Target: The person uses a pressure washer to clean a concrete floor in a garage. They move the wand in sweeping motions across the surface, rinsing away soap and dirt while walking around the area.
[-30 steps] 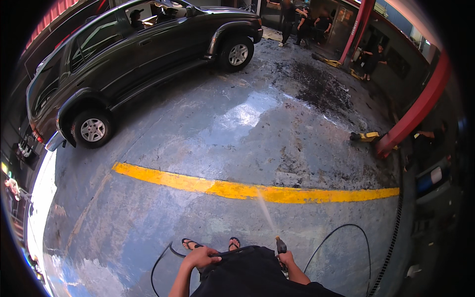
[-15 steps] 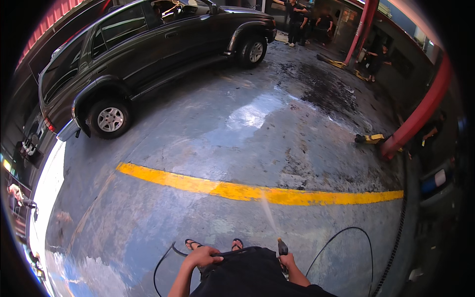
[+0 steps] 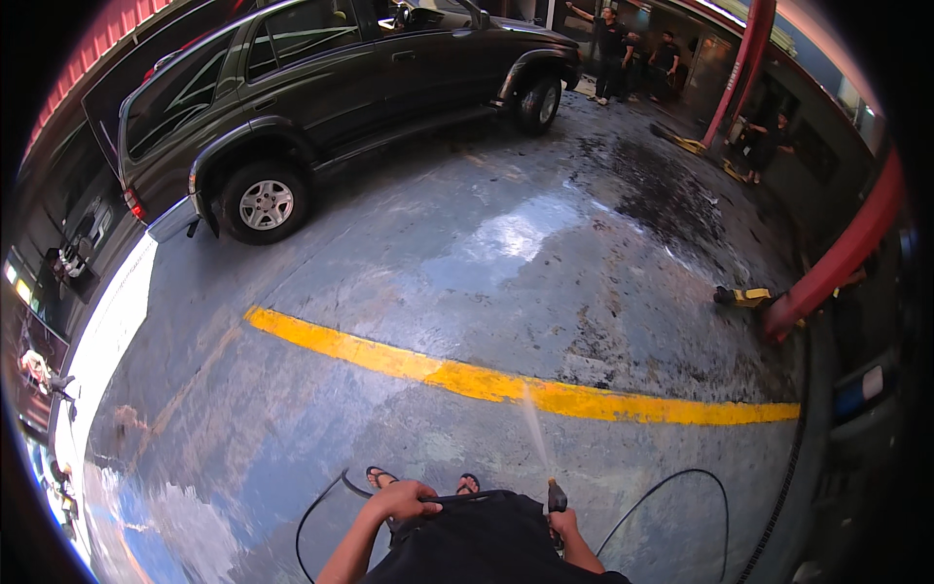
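Note:
My right hand [image 3: 564, 526] is wrapped round a dark spray gun [image 3: 556, 498] with a brass-coloured tip, just right of my waist. A thin jet of water [image 3: 534, 423] leaves the tip and reaches the yellow floor line [image 3: 467, 379]. At the left of my waist, my left hand [image 3: 407, 500] grips a black hose [image 3: 352, 483], partly hidden against my dark clothes. One loop of hose drops to the floor at the left, and another hose loop [image 3: 697, 472] arcs over the floor at the right.
A dark SUV [image 3: 389, 88] stands ahead at the left. Dark stains [image 3: 671, 195] mark the wet grey floor. Red pillars [image 3: 844, 248] rise at the right, a yellow-and-black lift arm [image 3: 744, 297] beside one. Several people [image 3: 613, 54] stand at the back. A drain channel [image 3: 778, 516] runs along the right.
The view has turned a little, so the SUV, pillars and people sit further right in it. Both hands keep their grips, and the water still sprays onto the yellow line.

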